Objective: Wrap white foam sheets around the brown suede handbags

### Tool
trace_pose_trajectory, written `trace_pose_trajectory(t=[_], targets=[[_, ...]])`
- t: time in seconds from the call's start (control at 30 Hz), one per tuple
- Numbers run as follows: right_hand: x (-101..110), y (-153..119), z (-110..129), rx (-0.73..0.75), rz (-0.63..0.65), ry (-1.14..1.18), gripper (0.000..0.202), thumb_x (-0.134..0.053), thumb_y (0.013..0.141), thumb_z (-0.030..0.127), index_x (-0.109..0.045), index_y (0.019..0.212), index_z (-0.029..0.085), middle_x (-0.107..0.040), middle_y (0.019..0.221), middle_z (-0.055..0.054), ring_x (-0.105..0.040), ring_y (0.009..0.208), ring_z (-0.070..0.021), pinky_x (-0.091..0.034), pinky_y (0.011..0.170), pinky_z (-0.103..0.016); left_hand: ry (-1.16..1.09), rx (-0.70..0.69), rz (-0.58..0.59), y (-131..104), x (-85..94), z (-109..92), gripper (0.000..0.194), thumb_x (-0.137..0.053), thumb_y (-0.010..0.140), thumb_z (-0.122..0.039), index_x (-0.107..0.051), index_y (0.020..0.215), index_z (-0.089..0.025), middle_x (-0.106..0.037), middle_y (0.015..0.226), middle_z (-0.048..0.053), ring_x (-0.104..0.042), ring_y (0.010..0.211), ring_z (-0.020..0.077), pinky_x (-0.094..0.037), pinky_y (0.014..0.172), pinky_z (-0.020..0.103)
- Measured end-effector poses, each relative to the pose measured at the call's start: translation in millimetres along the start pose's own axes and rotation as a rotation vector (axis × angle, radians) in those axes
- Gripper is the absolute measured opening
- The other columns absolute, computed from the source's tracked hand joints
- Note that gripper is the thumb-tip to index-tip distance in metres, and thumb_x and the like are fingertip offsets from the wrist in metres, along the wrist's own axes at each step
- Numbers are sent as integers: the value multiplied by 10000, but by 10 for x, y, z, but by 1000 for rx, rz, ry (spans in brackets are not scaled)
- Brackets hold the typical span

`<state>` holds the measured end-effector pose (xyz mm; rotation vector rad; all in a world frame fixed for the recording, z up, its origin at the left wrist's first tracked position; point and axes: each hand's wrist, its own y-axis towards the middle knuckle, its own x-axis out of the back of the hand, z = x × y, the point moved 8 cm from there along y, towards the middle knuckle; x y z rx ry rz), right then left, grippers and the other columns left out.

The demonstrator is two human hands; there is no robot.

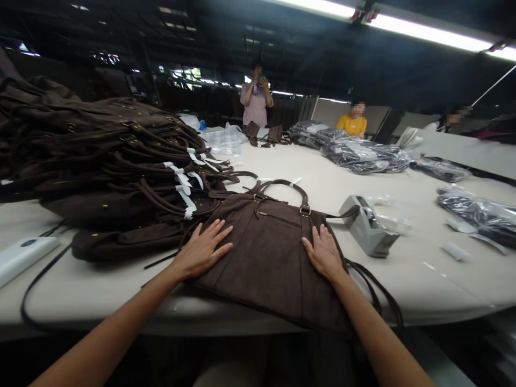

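Note:
A dark brown handbag point(262, 252) lies flat in front of me, its lower edge reaching over the table's front edge. Two looped handles point(282, 183) point away from me, with white wrapping on them and brass-coloured rings at their base. My left hand point(207, 250) rests spread on the bag's left side. On its right side lies my right hand point(323, 250), palm down with fingers stretched out. Both hands hold nothing. Dark straps point(374, 285) trail from the bag's right side.
Many similar brown bags are stacked in a tall pile point(108, 156) at left. A grey tape dispenser point(366, 228) stands right of the bag. Plastic-wrapped bags point(363, 150) lie farther back on the white table point(403, 279). A white device point(28, 255) sits at far left. Several people are beyond the table.

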<state>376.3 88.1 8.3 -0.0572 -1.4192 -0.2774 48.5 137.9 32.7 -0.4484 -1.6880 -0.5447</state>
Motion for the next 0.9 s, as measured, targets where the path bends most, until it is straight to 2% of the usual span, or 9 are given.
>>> trace_pose_trajectory(t=[0.13,0.3,0.37,0.47,0.57,0.63,0.7,0.8,0.9], targets=[[152,-358,18,109,59,-51,645,-333,956,519,-409,1430,89,-234,1548,-182,-205,1431,-312,-190,1155,-458,-18,-44,-96,-95,113,-35,575,-237,964,-549,-472,1362,-207,-454,1457,66,-342,1386,197,-106,1178,485],[425,-1209,33,285,-84,-71,529,-354,971,477,-501,1375,169,-399,1481,-136,-335,1386,-265,-244,1149,-464,-26,-104,-125,-327,171,-65,580,-275,954,-557,-476,1361,-197,-465,1448,59,-378,1366,190,-137,1183,457],[418,-1543,67,388,-154,-67,518,-394,966,442,-425,1427,207,-390,1491,-104,-334,1388,-256,-253,1146,-482,-14,-140,-90,-391,132,-65,554,-310,951,-537,-421,1403,-238,-418,1480,30,-365,1375,189,-142,1185,461],[255,-1884,119,501,-262,-85,763,-550,870,507,-269,1498,179,-286,1535,-148,-271,1408,-328,-252,1124,-561,-18,-171,-35,-403,68,-30,524,-345,950,-493,-318,1445,-323,-349,1510,-20,-345,1386,195,-178,1176,473],[80,-1976,104,467,-374,-107,824,-639,806,358,-248,1503,157,-263,1536,-179,-247,1407,-373,-237,1105,-619,-32,-187,24,-363,49,-3,516,-358,945,-489,-280,1442,-371,-323,1512,-38,-342,1385,210,-200,1161,496],[51,-1969,83,433,-461,-126,753,-549,809,144,-255,1502,173,-314,1519,-162,-281,1401,-342,-240,1112,-602,-22,-192,75,-357,54,4,546,-367,932,-521,-240,1445,-383,-295,1520,-35,-322,1394,223,-181,1155,522],[87,-1965,87,461,-540,-150,725,-434,800,33,-284,1492,184,-380,1488,-142,-326,1387,-304,-230,1128,-576,1,-200,129,-386,59,-3,643,-404,895,-588,-159,1456,-391,-244,1535,-27,-275,1412,242,-161,1148,543],[173,-1966,95,542,-579,-196,672,-377,811,30,-341,1469,164,-435,1453,-139,-356,1373,-288,-218,1142,-550,46,-233,191,-467,43,-57,877,-505,778,-707,-64,1465,-388,-171,1554,-7,-202,1431,278,-138,1139,564],[237,-1969,85,607,-537,-238,615,-435,838,152,-372,1448,102,-417,1453,-186,-333,1377,-336,-245,1124,-558,101,-257,215,-543,5,-142,1058,-582,667,-763,-30,1476,-365,-121,1567,14,-136,1443,299,-95,1141,573]])
